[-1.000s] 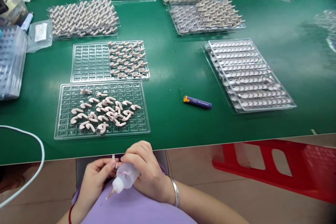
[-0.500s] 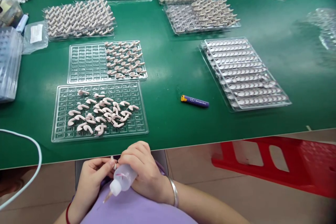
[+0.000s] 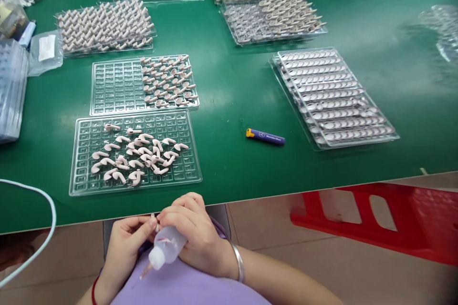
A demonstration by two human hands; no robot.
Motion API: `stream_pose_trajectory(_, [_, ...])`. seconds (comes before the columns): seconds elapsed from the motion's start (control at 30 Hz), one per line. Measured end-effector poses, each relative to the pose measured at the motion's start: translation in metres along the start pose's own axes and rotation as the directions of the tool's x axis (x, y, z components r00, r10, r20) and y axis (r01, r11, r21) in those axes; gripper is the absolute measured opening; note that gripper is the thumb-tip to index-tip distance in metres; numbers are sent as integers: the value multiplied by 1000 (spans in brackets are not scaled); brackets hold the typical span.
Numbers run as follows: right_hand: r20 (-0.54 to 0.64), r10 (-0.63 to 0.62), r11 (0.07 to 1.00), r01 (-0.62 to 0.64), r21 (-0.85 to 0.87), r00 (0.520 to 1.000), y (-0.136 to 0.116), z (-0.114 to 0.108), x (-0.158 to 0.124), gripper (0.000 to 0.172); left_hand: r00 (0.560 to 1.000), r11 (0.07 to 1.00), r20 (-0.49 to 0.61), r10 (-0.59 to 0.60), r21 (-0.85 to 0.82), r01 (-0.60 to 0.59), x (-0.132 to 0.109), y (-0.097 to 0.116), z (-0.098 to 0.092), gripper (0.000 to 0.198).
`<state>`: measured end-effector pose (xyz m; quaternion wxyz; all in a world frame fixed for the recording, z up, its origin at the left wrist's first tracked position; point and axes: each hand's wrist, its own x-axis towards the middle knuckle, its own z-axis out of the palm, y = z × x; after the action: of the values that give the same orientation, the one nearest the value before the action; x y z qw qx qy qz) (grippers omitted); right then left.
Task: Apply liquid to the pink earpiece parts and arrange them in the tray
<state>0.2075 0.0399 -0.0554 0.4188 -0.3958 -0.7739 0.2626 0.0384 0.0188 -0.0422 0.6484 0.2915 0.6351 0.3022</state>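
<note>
At 6 o'clock, below the counter (image 3: 232,171) edge, the left hand (image 3: 125,243) pinches one pink piece (image 3: 154,219); the right hand (image 3: 195,238) is wrapped around a squeeze bottle (image 3: 165,246). The near tray (image 3: 86,187) holds many loose pieces, and the far tray (image 3: 114,88) at its 12 o'clock looks about half filled, so much seems left.

Clear tray of loose pink earbud shells (image 3: 186,171) just beyond the fingers (image 3: 184,207), purple lighter (image 3: 265,136) farther right, red stool (image 3: 429,224) right, white cable (image 3: 53,214) left.
</note>
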Motion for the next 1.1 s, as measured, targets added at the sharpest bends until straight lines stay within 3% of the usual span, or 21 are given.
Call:
stream_pose_trajectory(0.53, [-6,-25,999,25,37,1000,0,-3,2,19,999,998,21,27,-58,-25,-3,-3,3,27])
stream_pose_trajectory(1.1, [-29,-17,1000,17,13,999,1,-1,0,14,997,987,-35,-73,-145,67,-4,-4,7,30])
